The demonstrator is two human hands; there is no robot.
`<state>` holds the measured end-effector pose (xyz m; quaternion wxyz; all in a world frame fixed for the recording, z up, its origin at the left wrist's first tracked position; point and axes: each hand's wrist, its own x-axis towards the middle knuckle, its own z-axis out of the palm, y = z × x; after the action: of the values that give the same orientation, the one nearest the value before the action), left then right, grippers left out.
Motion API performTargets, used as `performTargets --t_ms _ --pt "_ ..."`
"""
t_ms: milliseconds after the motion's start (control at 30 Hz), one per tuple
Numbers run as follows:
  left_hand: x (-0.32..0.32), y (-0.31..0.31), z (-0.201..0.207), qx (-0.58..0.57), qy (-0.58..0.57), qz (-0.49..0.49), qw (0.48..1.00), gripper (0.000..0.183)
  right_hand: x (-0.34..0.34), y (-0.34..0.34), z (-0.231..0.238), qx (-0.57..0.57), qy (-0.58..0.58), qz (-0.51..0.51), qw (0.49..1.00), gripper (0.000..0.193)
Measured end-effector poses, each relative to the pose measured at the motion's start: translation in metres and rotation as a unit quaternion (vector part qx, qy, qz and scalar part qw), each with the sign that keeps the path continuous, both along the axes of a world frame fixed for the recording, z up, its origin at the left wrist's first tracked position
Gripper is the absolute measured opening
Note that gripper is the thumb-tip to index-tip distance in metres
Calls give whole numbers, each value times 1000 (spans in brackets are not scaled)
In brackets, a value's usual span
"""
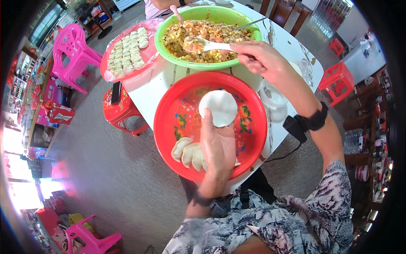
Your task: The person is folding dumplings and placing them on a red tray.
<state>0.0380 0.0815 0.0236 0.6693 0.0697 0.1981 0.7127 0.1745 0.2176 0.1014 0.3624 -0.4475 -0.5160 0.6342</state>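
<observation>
On the fingers of my left hand (218,144) lies a round white dumpling wrapper (218,108), with the thumb pressed on its near edge. My right hand (260,57) grips the handle of a white spoon (216,46), whose bowl carries a lump of filling over the green basin (198,64). Chopped filling (177,36) with yellow corn bits fills that basin. Under my left hand sits a red tray (167,122) with a printed fruit pattern. Several folded dumplings (186,153) lie along its near side, partly hidden by my left wrist.
A red tray lined with plastic (148,63) holds rows of dumplings (129,53) at the table's left. Clear plastic containers (272,95) stand at the right. Another person's arm (167,3) shows at the far side. A red stool (122,108) with a phone (116,93) is left of the table.
</observation>
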Motion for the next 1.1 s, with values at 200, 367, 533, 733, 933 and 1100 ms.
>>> performTargets --t_ms 200,367,533,733,933,1100 --pt "-7 -11 5 8 -12 44 999 41 17 -88 5 -19 -9 -22 1000 23" --pt "-3 -30 5 31 -15 48 998 43 24 -141 -13 -16 8 -38 999 24" --pt "4 -44 1 47 5 54 997 43 16 -175 -28 112 -130 -66 983 23" --pt "16 -44 -11 37 15 45 998 40 6 -199 -64 528 -329 -72 779 32" --pt "16 -40 -24 26 18 48 998 38 10 -200 -71 586 -388 -60 709 43" --pt "13 -40 -16 40 -27 65 997 35 10 -199 -62 587 -338 -90 730 39"
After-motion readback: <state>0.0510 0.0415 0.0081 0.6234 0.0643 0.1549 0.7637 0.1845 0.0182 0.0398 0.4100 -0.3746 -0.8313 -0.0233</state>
